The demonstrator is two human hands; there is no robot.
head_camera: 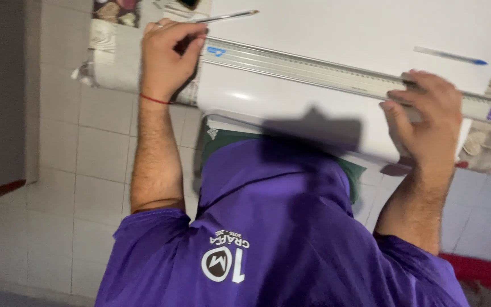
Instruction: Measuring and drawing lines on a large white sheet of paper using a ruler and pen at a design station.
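From my remote view, the left hand (169,57) is closed around a thin metallic tool (228,16). I cannot tell if it is a pen or a blade. The tip points to the right, just above the left end of the ruler (313,69). The right hand (427,116) is not closed. Its fingers are bent and press down on the ruler near the right end, and the palm hangs over the near edge of the sheet (342,28).

The ruler is long and pale. It lies across the white sheet at a slant, from the left hand to beyond the right hand. 1 blue pen (450,56) lies loose on the sheet, above the right hand and apart from it. The sheet rests low, over a tiled floor (98,148). The purple shirt (279,227) throws a shadow on its near edge.

In my judgement, the main risk is that the ruler turns. Only 1 hand holds it, at 1 end, so side pressure from the tool at the far end could swing it and spoil the line. If the tool is a blade, the right fingertips on the ruler edge could also be in danger. The shadow may hide marks near the body.
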